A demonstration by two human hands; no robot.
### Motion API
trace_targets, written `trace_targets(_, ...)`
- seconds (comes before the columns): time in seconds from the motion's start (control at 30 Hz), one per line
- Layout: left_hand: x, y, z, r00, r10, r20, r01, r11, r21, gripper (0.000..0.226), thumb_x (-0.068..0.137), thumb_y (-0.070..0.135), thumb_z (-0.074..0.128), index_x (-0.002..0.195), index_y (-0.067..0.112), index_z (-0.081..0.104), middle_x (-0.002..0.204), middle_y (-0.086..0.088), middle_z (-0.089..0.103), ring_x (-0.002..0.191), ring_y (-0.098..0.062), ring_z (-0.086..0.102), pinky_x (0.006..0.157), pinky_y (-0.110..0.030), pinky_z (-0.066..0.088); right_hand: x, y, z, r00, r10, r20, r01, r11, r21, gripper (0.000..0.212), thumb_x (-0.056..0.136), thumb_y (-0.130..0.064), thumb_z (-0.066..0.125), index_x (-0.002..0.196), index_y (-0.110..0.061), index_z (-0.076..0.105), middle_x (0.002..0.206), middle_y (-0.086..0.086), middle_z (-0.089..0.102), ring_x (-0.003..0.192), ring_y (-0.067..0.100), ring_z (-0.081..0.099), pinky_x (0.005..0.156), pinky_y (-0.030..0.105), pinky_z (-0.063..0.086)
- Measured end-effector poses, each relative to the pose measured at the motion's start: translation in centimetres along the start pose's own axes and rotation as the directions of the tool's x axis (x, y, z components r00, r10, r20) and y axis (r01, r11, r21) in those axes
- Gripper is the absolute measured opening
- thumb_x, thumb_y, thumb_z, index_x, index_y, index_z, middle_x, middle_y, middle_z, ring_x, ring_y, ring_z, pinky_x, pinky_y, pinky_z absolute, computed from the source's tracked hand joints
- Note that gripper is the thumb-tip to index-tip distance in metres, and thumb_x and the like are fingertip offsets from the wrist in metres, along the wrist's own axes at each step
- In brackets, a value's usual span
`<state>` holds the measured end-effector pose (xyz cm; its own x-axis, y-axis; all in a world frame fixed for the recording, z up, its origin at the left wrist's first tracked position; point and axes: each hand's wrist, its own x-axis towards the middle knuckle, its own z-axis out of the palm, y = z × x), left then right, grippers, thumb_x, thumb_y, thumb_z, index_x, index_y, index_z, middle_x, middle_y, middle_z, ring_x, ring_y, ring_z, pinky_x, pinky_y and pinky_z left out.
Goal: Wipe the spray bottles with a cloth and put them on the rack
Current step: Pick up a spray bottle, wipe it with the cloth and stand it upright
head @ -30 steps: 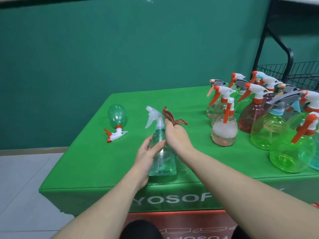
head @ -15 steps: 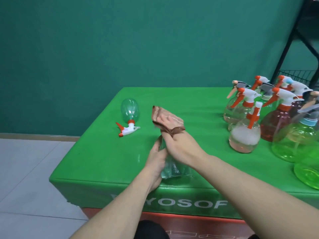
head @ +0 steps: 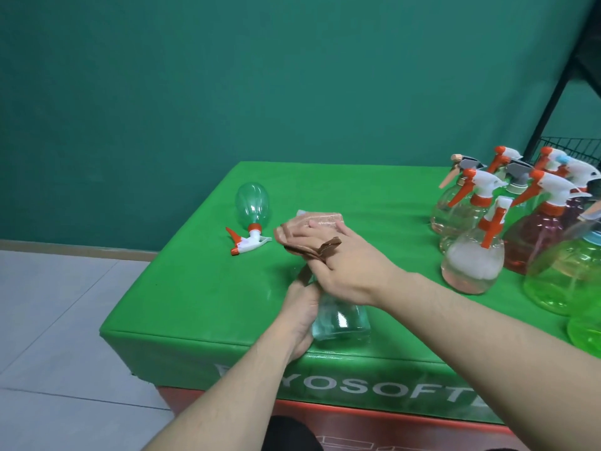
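A clear bluish spray bottle point(head: 341, 322) stands near the front edge of the green table point(head: 201, 288). My left hand point(head: 300, 312) grips its body from the left side. My right hand point(head: 344, 265) holds a brown cloth point(head: 305, 236) wrapped over the bottle's spray head, which is hidden under the cloth. A green bottle point(head: 252, 203) with an orange and white trigger lies on its side further back on the left.
Several spray bottles, clear, pink, red and green point(head: 473, 265), stand clustered at the table's right side. Behind them a black wire rack point(head: 572, 148) rises at the far right. Grey floor tiles lie to the left.
My right hand has brought the cloth up over the bottle's spray head, covering it. The view has shifted left, pushing the bottle cluster and rack toward the right edge.
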<state>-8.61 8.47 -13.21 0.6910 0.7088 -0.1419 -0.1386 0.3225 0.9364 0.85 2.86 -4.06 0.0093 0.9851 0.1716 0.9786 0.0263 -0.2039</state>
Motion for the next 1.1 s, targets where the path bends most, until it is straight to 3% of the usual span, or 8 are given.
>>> trace_targets(0.1, 0.1, 0.0, 0.1, 1.000, -0.009, -0.014, 0.009, 1.000, 0.028, 0.059, 0.077, 0.029, 0.070, 0.133, 0.014, 0.062, 0.113, -0.011, 0.077, 0.109, -0.030, 0.071, 0.103, -0.052, 0.053, 0.5, -0.1, -0.6, 0.997, -0.069, 0.038, 0.073, 0.990, -0.124, 0.073, 0.086, -0.044, 0.010, 0.150, -0.035, 0.045, 0.157, -0.011, 0.041, 0.151, 0.009, 0.023, 0.127, 0.043, 0.002)
trace_targets(0.23, 0.5, -0.2, 0.1, 1.000, -0.014, -0.016, 0.014, 0.999, 0.044, 0.031, 0.096, 0.012, 0.064, 0.127, 0.013, 0.064, 0.104, -0.013, 0.078, 0.091, -0.025, 0.073, 0.090, -0.047, 0.057, 1.6, 0.4, -0.5, 0.998, -0.062, 0.030, 0.067, 0.975, -0.212, 0.085, 0.078, -0.049, 0.001, 0.145, -0.030, 0.051, 0.149, -0.007, 0.049, 0.148, 0.013, 0.030, 0.125, 0.042, 0.012)
trace_targets(0.4, 0.5, -0.4, 0.4, 0.998, -0.007, -0.069, 0.014, 0.996, 0.089, 0.035, 0.087, 0.029, 0.063, 0.118, 0.015, 0.070, 0.107, -0.013, 0.078, 0.114, -0.040, 0.068, 0.103, -0.060, 0.051, 2.0, 0.2, 0.4, 0.996, -0.079, -0.034, 0.077, 0.995, -0.063, 0.058, 0.082, -0.041, 0.019, 0.101, -0.009, 0.064, 0.104, 0.011, 0.065, 0.108, 0.030, 0.054, 0.109, 0.043, 0.036)
trace_targets(0.63, 0.2, 0.2, 0.3, 0.988, -0.123, -0.091, 0.111, 0.986, -0.127, 0.039, 0.096, 0.021, 0.069, 0.129, 0.003, 0.061, 0.104, -0.019, 0.076, 0.083, -0.027, 0.073, 0.072, -0.040, 0.062, -0.8, 1.6, 2.1, 0.984, -0.095, -0.153, 0.122, 0.976, 0.178, 0.048, 0.095, -0.028, 0.035, 0.134, -0.018, 0.062, 0.142, -0.003, 0.059, 0.136, 0.013, 0.048, 0.119, 0.030, 0.032)
trace_targets(0.77, -0.4, 0.9, 0.2, 0.992, -0.117, -0.040, 0.108, 0.977, -0.183, 0.056, 0.091, 0.026, 0.074, 0.132, 0.000, 0.046, 0.108, -0.022, 0.076, 0.085, -0.031, 0.075, 0.071, -0.044, 0.063, -3.1, 2.7, 2.7, 0.970, 0.135, -0.202, -0.049, 0.922, 0.385, 0.042, 0.106, -0.020, 0.037, 0.144, -0.028, 0.053, 0.149, -0.011, 0.051, 0.139, 0.001, 0.041, 0.118, 0.015, 0.023)
trace_targets(0.93, -1.0, 1.3, 0.1, 0.990, -0.139, 0.019, 0.140, 0.963, -0.229, 0.074, 0.071, 0.034, 0.082, 0.129, 0.004, 0.047, 0.093, -0.019, 0.076, 0.075, -0.033, 0.074, 0.068, -0.048, 0.063, -4.2, 2.6, 2.3, 0.785, 0.619, -0.019, -0.475, 0.621, 0.624, 0.048, 0.109, -0.044, 0.033, 0.086, -0.017, 0.066, 0.087, 0.002, 0.068, 0.080, 0.015, 0.061, 0.071, 0.020, 0.043)
trace_targets(1.03, -0.8, 1.0, -0.3, 0.994, -0.110, 0.021, 0.112, 0.971, -0.214, 0.066, 0.069, 0.032, 0.081, 0.122, 0.008, 0.051, 0.091, -0.016, 0.077, 0.078, -0.031, 0.071, 0.084, -0.056, 0.059, -2.8, 3.5, 2.2, 0.600, 0.791, 0.120, -0.515, 0.267, 0.814, 0.058, 0.102, -0.050, 0.038, 0.116, -0.002, 0.068, 0.118, 0.016, 0.068, 0.107, 0.030, 0.064, 0.100, 0.036, 0.047)
trace_targets(1.1, -0.8, 0.8, -0.5, 0.995, -0.097, 0.027, 0.101, 0.974, -0.204, 0.068, 0.067, 0.034, 0.083, 0.123, 0.011, 0.053, 0.092, -0.014, 0.076, 0.078, -0.028, 0.071, 0.091, -0.060, 0.055, -2.3, 3.6, 1.9, 0.549, 0.815, 0.187, -0.381, 0.045, 0.923, 0.047, 0.098, -0.038, 0.039, 0.117, -0.005, 0.066, 0.116, 0.014, 0.070, 0.103, 0.029, 0.066, 0.100, 0.043, 0.051)
